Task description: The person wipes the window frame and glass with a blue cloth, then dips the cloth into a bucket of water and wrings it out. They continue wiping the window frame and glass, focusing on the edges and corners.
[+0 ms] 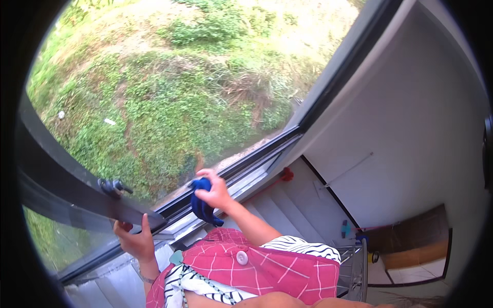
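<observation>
A dark-framed sliding window stands open in front of me, its sash (pixel 82 192) at the left with a black latch (pixel 114 188) on it. My left hand (pixel 136 242) grips the sash's lower corner, thumb against the frame. Bunched in my right hand (pixel 215 191) is a dark blue cloth (pixel 201 204), pinched between thumb and fingers. The cloth hangs over the window track (pixel 239 172), and its lower end droops toward the inner sill. Whether the cloth touches the track, I cannot tell.
Beyond the opening rises a green, overgrown slope (pixel 164 97). Inside, stairs (pixel 280 208) drop away at the right, with a red brush-like thing (pixel 286 174) beside them. A metal railing (pixel 357 264) stands near my right side, below a white wall (pixel 395 128).
</observation>
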`<state>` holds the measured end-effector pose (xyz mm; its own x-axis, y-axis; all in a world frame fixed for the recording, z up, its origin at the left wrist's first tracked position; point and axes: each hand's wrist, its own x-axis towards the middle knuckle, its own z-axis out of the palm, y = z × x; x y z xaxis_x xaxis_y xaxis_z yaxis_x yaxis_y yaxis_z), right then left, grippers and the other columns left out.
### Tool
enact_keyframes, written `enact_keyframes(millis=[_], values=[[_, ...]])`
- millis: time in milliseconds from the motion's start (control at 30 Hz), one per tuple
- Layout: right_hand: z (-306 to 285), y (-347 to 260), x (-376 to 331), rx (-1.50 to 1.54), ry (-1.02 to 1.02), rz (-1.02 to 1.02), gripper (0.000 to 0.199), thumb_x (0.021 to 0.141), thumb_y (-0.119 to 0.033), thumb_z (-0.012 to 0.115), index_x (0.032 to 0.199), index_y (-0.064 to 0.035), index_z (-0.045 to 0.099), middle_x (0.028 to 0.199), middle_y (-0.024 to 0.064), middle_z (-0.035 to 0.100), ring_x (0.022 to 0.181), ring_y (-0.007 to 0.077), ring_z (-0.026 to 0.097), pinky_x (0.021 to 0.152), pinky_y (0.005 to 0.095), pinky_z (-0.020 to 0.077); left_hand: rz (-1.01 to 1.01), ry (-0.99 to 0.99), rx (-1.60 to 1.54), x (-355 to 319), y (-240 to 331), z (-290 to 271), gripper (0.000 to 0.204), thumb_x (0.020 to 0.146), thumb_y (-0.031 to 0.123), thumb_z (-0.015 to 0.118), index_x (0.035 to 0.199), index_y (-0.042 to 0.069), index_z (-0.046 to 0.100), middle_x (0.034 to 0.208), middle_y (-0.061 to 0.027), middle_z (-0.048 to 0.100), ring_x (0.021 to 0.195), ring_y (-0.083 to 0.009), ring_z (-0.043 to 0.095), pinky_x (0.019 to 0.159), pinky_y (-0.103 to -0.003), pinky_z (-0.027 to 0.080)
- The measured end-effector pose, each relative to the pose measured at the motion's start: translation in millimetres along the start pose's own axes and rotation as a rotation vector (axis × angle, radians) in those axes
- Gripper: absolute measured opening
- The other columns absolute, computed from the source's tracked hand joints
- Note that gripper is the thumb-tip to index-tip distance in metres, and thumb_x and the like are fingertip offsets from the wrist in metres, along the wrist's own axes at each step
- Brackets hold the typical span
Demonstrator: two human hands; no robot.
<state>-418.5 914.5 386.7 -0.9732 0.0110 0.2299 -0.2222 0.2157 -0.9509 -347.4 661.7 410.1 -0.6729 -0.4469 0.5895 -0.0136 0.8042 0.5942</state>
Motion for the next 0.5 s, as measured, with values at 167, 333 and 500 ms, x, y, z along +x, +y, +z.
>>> enact_keyframes(millis=[167,333,500], values=[[-98,-10,21,0.169,0.633,0.014,0.054,0.075,-0.011,0.069,0.123,0.0021,0.049,0.111,0.0103,0.058,0.097,0.0151,0.056,0.086,0.0294,0.0461,0.050,-0.109,-0.100,10,-18,-13,0.048,0.079,0.017,0.075,0.117,0.007,0.047,0.086,-0.0087,0.058,0.071,-0.0227,0.057,0.066,-0.036,0.046],[-242,55,56,0.048,1.044,0.056,0.063,0.081,-0.018,0.068,0.133,0.0066,0.040,0.133,0.0176,0.047,0.121,0.0236,0.046,0.103,0.0334,0.0356,0.065,-0.112,-0.125,3,-31,-15,0.042,0.078,0.012,0.074,0.112,0.006,0.052,0.087,-0.0092,0.059,0.070,-0.0210,0.056,0.066,-0.032,0.047],[-302,56,106,-0.234,1.064,0.232,0.079,0.075,-0.023,0.068,0.139,0.0079,0.033,0.140,0.0251,0.041,0.129,0.0303,0.042,0.106,0.0356,0.0334,0.100,-0.110,-0.105,3,-42,-16,0.045,0.078,0.012,0.075,0.115,0.003,0.052,0.088,-0.0113,0.060,0.068,-0.0222,0.055,0.064,-0.033,0.047]])
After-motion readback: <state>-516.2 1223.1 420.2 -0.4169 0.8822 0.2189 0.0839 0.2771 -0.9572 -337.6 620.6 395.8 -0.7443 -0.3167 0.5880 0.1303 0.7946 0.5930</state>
